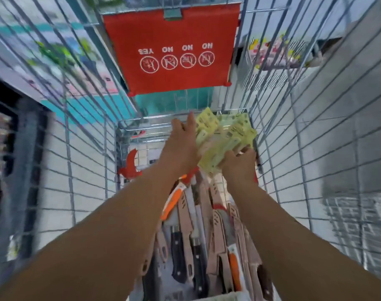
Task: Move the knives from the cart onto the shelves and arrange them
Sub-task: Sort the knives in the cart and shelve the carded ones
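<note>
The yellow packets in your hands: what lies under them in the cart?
Under the yellow packets lie loose knives with pink, black and orange handles. Both arms cover part of the pile.

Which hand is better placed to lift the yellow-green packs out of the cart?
The right hand: its fingers already curl around the yellow-green packs. The left hand only rests open against their side.

So the wire cart (91, 161) is carrying everything here, with a red flap (172, 51) hanging at its far end past the left hand (181, 144). On its bottom, under both forearms, there's a messy pile of packaged knives (198, 235): pinkish sheaths, black handles, a couple of orange ones. A bunch of pale yellow packs (224, 137) sits between the left hand and right hand (239, 164).
</note>
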`<state>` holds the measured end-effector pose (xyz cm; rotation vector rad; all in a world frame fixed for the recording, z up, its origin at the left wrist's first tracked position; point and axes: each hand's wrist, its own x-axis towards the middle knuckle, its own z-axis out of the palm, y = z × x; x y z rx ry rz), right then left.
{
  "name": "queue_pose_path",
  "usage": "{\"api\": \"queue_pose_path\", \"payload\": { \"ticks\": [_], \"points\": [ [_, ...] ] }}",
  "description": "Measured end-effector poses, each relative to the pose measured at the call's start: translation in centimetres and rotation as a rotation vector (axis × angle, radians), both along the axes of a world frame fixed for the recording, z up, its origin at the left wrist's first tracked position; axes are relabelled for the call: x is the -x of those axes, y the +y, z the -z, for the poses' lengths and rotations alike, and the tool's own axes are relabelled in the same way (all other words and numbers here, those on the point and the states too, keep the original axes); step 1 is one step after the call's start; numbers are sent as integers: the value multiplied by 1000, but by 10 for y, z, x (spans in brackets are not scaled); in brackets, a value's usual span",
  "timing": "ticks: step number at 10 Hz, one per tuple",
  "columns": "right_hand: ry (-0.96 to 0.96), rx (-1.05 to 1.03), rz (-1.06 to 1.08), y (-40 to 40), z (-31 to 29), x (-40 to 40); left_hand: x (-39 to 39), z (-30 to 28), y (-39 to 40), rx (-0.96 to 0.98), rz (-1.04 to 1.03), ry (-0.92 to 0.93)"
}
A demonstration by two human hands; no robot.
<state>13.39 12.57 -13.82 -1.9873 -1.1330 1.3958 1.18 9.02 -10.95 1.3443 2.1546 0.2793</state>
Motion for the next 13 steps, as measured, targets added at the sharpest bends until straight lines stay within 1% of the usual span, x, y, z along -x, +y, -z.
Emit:
{"api": "queue_pose_path", "payload": {
  "ticks": [1,2,3,4,5,6,8,9,10,11,12,13],
  "points": [
    [44,25,82,25,4,4,3,6,36,-25,91,69],
    [15,34,0,32,10,7,-6,16,68,-73,215,129],
    [-116,-55,-205,35,30,1,-18,30,88,-78,265,97],
    [-203,-18,-409,30,28,-4,-24,38,99,-113,252,145],
    [-343,-76,-546,24,25,-7,-26,37,100,-108,410,279],
    [-469,-73,-608,22,25,-6,-20,46,87,-128,416,333],
    [-545,-75,-662,19,23,-5,-16,65,61,-10,444,299],
    [-567,-124,-692,14,24,-11,-20,59,49,-35,400,329],
    [-582,-186,-766,4,26,-21,-28,50,24,-26,361,316],
    [-612,-254,-890,-14,23,-35,-41,47,-17,-23,325,263],
    [-586,-219,-1003,-42,14,-54,-58,46,-60,47,291,191],
    [-612,-218,-1085,-75,10,-74,-77,46,-102,150,272,163]
  ]
}}
